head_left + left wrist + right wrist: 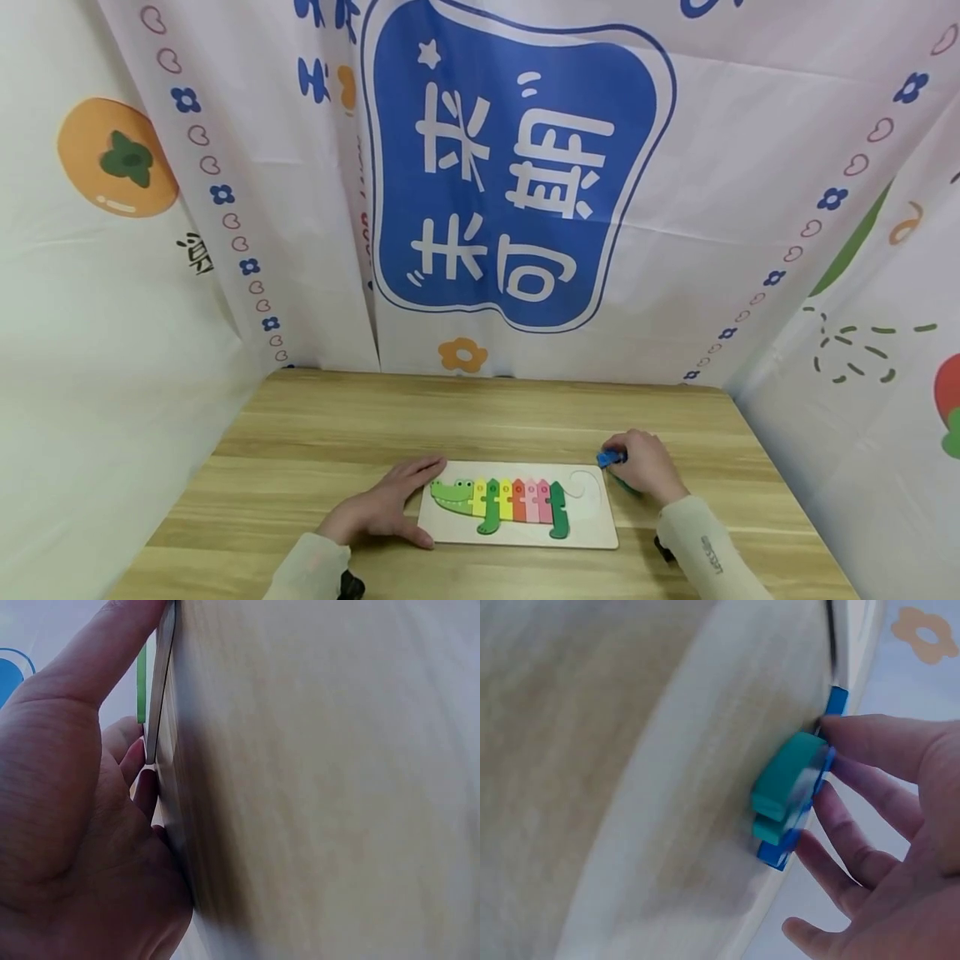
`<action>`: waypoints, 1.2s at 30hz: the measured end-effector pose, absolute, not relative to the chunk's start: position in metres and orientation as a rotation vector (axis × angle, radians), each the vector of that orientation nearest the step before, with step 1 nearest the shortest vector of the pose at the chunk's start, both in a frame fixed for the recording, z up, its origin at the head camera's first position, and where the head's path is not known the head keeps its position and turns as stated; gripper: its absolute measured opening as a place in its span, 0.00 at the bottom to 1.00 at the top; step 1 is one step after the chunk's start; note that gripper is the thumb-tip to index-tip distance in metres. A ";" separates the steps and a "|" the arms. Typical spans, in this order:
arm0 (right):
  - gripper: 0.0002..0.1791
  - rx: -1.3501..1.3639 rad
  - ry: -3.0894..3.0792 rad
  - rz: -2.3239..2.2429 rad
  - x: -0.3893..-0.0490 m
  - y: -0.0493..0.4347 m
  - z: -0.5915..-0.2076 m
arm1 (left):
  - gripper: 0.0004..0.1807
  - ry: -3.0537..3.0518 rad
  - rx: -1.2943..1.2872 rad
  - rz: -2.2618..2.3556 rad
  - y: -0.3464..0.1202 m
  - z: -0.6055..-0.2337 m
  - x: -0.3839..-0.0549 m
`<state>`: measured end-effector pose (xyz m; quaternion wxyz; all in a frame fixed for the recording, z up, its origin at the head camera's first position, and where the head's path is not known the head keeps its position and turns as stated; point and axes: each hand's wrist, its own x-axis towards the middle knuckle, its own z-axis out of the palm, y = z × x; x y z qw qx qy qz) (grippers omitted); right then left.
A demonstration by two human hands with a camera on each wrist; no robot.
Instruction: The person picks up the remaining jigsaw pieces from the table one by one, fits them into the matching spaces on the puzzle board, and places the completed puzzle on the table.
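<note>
A pale wooden puzzle board (517,535) lies flat on the table, with a crocodile of coloured pieces in it: green head (452,493), numbered yellow, green, orange and pink body pieces, green legs. At its right end a curled tail outline (585,487) shows bare wood. My left hand (386,502) rests against the board's left end, thumb near the near corner and fingers at the far corner, fairly straight. Just beyond the far right corner my right hand (651,467) pinches a blue puzzle piece (778,853). A teal-green piece (789,776) lies against the blue one, by the fingers.
The wood-grain table (450,417) stretches around the board. White printed cloth walls (712,250) stand behind it and on both sides. A dark band (351,585) is on the left wrist.
</note>
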<state>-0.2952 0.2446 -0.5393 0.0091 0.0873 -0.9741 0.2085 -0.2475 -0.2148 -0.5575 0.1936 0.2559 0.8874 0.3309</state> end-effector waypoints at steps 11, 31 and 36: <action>0.12 0.273 -2.997 0.678 -0.294 0.250 -0.543 | 0.64 2.490 0.720 0.923 -0.212 -0.558 -0.245; 0.27 0.271 -2.514 1.914 -0.289 0.248 -0.516 | 0.64 2.495 0.693 0.916 -0.212 -0.556 -0.245; 0.25 0.260 -2.445 2.149 -0.291 0.246 -0.514 | 0.64 2.507 0.696 0.904 -0.212 -0.554 -0.245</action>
